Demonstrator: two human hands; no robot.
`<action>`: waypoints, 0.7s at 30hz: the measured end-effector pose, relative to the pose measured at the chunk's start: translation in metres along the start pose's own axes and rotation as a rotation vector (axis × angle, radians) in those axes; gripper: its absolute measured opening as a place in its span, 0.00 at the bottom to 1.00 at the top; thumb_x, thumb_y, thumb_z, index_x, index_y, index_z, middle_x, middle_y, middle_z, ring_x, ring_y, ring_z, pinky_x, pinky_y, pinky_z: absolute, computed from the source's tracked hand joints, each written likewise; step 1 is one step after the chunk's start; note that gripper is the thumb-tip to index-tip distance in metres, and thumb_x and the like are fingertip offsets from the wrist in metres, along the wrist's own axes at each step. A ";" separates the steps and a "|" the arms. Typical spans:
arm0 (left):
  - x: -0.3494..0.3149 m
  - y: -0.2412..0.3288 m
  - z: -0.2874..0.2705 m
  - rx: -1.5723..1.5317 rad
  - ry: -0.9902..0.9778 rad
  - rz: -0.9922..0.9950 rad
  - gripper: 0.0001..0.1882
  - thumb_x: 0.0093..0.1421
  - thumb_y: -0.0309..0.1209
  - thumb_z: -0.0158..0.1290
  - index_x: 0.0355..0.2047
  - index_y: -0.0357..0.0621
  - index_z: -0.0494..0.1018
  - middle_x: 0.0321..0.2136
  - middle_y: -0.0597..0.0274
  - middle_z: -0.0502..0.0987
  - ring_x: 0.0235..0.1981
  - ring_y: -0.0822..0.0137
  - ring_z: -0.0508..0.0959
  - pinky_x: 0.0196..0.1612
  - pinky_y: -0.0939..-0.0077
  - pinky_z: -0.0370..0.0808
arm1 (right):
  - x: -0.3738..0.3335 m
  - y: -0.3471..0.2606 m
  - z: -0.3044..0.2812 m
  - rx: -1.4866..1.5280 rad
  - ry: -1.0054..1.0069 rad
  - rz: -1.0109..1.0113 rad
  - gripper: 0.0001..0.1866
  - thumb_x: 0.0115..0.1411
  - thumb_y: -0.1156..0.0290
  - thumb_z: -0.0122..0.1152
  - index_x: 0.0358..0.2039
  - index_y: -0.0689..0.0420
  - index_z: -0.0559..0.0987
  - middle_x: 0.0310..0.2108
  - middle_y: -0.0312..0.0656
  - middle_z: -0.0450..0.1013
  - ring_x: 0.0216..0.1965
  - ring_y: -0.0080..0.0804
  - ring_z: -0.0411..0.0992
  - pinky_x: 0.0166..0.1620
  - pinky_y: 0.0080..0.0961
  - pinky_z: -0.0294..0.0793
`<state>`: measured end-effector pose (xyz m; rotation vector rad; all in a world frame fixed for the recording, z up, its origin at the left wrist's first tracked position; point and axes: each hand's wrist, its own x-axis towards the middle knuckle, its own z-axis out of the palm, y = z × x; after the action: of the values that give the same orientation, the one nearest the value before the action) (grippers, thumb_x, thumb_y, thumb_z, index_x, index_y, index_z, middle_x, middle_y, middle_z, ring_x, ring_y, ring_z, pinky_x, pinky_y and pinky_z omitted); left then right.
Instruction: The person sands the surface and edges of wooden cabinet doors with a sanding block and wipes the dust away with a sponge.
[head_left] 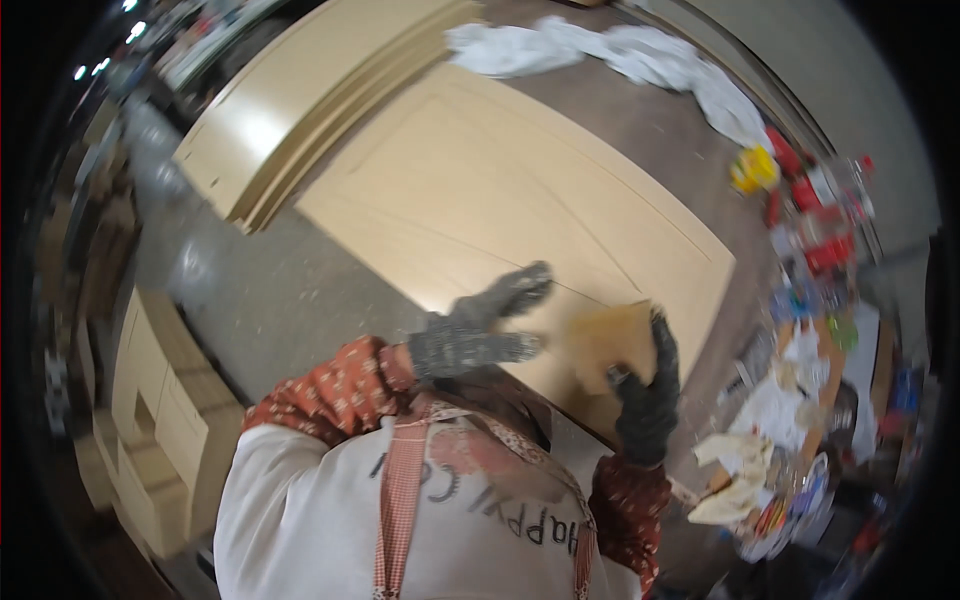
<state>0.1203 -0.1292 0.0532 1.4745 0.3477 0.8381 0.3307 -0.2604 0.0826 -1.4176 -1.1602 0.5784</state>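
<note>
A large pale wood-coloured panel with thin lines across its face lies flat before me. Over its near edge, my left hand in a dusty dark grey glove is open, fingers spread, holding nothing. My right hand, gloved alike, grips a tan square sheet between thumb and fingers at the panel's near right part. Motion blurs the sheet, so its material and whether it touches the panel are unclear.
Stacked curved panels stand at the far left. White cloth lies beyond the panel. Bottles, a yellow container, rags and clutter line the right side. Cut boards are piled at the near left.
</note>
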 end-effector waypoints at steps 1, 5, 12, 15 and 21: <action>0.000 0.004 -0.006 -0.013 -0.027 0.007 0.34 0.60 0.32 0.60 0.65 0.46 0.59 0.60 0.49 0.67 0.61 0.57 0.68 0.60 0.63 0.70 | -0.003 -0.006 0.026 -0.083 -0.030 -0.042 0.37 0.57 0.67 0.67 0.64 0.63 0.61 0.60 0.51 0.64 0.58 0.41 0.67 0.56 0.33 0.72; -0.025 0.039 -0.079 0.061 -0.077 -0.535 0.28 0.64 0.30 0.53 0.63 0.42 0.60 0.56 0.50 0.71 0.57 0.60 0.71 0.60 0.63 0.69 | 0.000 -0.053 0.132 0.023 -0.192 0.138 0.44 0.51 0.74 0.72 0.65 0.62 0.59 0.59 0.51 0.66 0.56 0.42 0.69 0.56 0.36 0.73; -0.092 0.072 -0.198 0.002 -0.191 -0.491 0.29 0.61 0.35 0.56 0.61 0.41 0.64 0.59 0.50 0.68 0.58 0.53 0.71 0.60 0.60 0.67 | 0.026 -0.070 0.245 -0.356 -0.391 -0.052 0.52 0.38 0.72 0.80 0.64 0.60 0.62 0.56 0.46 0.70 0.57 0.35 0.70 0.57 0.29 0.70; -0.123 -0.028 -0.194 0.712 -0.235 0.557 0.30 0.62 0.41 0.56 0.59 0.37 0.65 0.53 0.49 0.72 0.54 0.62 0.73 0.57 0.66 0.71 | 0.023 -0.067 0.286 0.039 -0.691 0.027 0.44 0.41 0.68 0.80 0.58 0.60 0.68 0.56 0.45 0.70 0.56 0.35 0.70 0.59 0.32 0.69; -0.145 -0.078 -0.234 0.164 -0.164 0.151 0.17 0.67 0.34 0.45 0.53 0.40 0.72 0.57 0.51 0.70 0.59 0.60 0.69 0.63 0.58 0.65 | 0.055 -0.091 0.301 0.108 -0.343 0.293 0.34 0.48 0.73 0.74 0.55 0.60 0.69 0.50 0.47 0.72 0.51 0.38 0.73 0.53 0.34 0.76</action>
<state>-0.1149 -0.0483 -0.0874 1.7276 0.1873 0.8170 0.0626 -0.0900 0.1155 -1.4403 -1.1718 1.1090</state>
